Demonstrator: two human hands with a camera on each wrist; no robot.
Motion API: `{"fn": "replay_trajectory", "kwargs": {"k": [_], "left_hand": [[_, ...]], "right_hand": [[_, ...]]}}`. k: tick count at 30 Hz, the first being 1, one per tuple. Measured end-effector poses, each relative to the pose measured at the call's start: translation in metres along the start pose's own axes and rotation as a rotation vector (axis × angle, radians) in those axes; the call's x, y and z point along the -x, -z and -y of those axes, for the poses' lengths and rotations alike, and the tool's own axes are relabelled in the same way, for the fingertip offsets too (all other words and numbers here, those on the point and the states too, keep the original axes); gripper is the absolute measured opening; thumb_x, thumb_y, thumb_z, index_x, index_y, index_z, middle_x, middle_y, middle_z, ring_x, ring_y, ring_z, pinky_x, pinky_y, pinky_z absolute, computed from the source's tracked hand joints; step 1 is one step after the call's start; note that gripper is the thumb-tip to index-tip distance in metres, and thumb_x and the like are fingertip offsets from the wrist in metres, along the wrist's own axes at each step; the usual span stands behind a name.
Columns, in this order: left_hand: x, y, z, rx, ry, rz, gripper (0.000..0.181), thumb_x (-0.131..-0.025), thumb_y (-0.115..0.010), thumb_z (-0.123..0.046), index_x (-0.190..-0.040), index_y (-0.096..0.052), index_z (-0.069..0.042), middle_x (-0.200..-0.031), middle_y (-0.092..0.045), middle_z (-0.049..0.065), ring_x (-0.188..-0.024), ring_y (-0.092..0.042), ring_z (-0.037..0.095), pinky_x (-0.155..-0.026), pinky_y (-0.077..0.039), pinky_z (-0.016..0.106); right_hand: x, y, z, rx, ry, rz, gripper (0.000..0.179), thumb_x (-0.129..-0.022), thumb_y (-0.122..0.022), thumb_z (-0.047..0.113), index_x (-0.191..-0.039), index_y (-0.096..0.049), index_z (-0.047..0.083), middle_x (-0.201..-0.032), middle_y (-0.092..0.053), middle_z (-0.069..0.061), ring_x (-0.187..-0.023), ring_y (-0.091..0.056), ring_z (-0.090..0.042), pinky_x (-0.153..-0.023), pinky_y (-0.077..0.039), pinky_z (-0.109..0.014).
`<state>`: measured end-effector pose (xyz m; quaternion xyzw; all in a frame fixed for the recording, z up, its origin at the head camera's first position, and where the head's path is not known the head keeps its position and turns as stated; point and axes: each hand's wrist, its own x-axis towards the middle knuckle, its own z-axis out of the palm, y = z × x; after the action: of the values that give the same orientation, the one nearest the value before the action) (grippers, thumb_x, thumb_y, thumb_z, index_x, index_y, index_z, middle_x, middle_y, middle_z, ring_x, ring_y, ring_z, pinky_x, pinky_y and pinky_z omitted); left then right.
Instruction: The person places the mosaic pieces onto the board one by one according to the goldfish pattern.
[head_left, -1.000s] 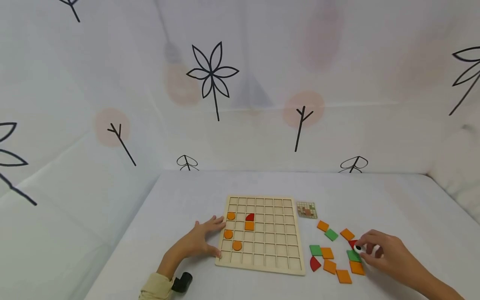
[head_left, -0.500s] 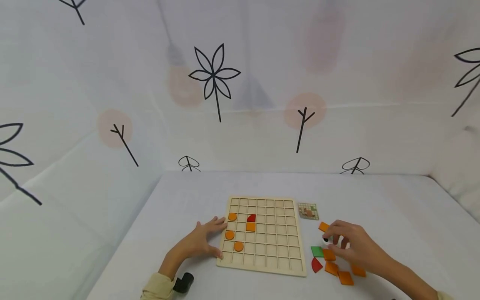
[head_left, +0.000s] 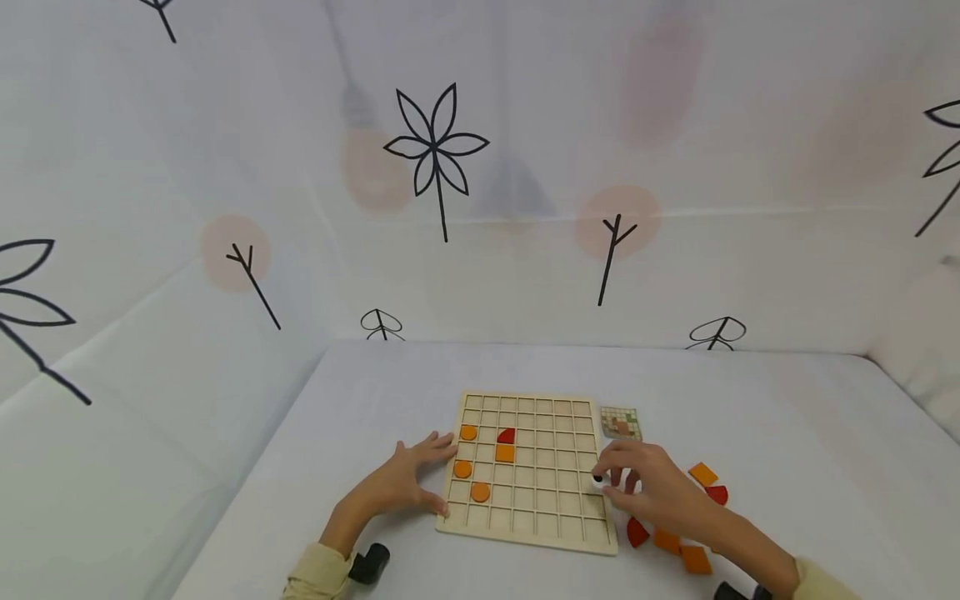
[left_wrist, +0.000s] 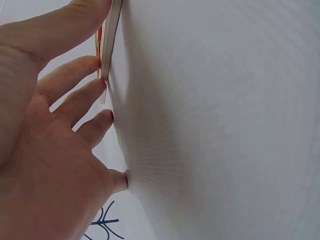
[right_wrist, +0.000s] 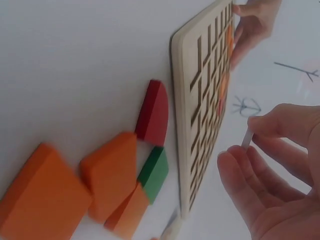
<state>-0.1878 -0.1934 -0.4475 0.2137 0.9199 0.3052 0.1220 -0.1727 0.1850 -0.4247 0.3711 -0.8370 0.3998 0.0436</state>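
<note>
A wooden grid board [head_left: 551, 477] lies flat on the white table. In its cells are several pieces: orange discs [head_left: 462, 469], a red quarter-circle [head_left: 507, 436] and an orange square [head_left: 505, 453]. My left hand [head_left: 397, 483] rests with spread fingers against the board's left edge, thumb near the front corner. In the left wrist view its fingertips [left_wrist: 95, 90] touch that edge. Over the board's right edge, my right hand [head_left: 660, 487] pinches a white disc with a black spot [head_left: 598, 482]. The right wrist view shows this disc [right_wrist: 247, 137] edge-on between thumb and fingers.
Loose pieces lie right of the board, partly behind the right forearm: orange squares [head_left: 696, 560], red quarter-circles [head_left: 637, 532] and a green square [right_wrist: 154, 173]. A small pattern card [head_left: 621, 422] sits by the board's far right corner. White patterned cloth walls surround the table.
With the white disc pinched, my right hand has moved left from the loose pieces to the board's right edge. My left hand stays at the board's left edge.
</note>
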Motion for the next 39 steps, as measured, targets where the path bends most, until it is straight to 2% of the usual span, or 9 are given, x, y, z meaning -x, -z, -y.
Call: {"fn": "replay_trajectory", "kwargs": {"k": [6,14,39], "left_hand": [[-0.001,0.001,0.000,-0.006,0.002,0.003,0.088,-0.066,-0.082,-0.040,-0.141,-0.046,-0.011,-0.151,-0.033,0.004,-0.143,-0.017,0.030,-0.108,0.003,0.064],[-0.001,0.001,-0.002,-0.001,0.006,0.007,0.087,-0.067,-0.083,-0.038,-0.140,-0.046,-0.011,-0.151,-0.034,0.004,-0.143,-0.017,0.030,-0.108,0.003,0.064],[-0.002,0.000,0.003,-0.011,0.009,0.003,0.089,-0.065,-0.083,-0.040,-0.141,-0.046,-0.012,-0.151,-0.033,0.004,-0.143,-0.017,0.030,-0.108,0.003,0.064]], "right_hand": [[-0.011,-0.012,0.003,0.000,-0.047,0.033,0.011,-0.081,-0.071,0.004,-0.089,-0.067,0.012,-0.090,-0.059,0.006,-0.071,-0.053,-0.003,-0.054,-0.052,-0.021],[-0.026,-0.022,0.003,-0.010,-0.120,0.105,0.011,-0.082,-0.070,0.004,-0.091,-0.069,0.009,-0.090,-0.059,0.007,-0.072,-0.054,-0.003,-0.058,-0.053,-0.021],[-0.065,-0.061,0.012,-0.023,-0.040,0.148,0.012,-0.079,-0.068,0.000,-0.087,-0.070,0.008,-0.085,-0.060,0.004,-0.069,-0.055,-0.008,-0.058,-0.051,-0.019]]}}
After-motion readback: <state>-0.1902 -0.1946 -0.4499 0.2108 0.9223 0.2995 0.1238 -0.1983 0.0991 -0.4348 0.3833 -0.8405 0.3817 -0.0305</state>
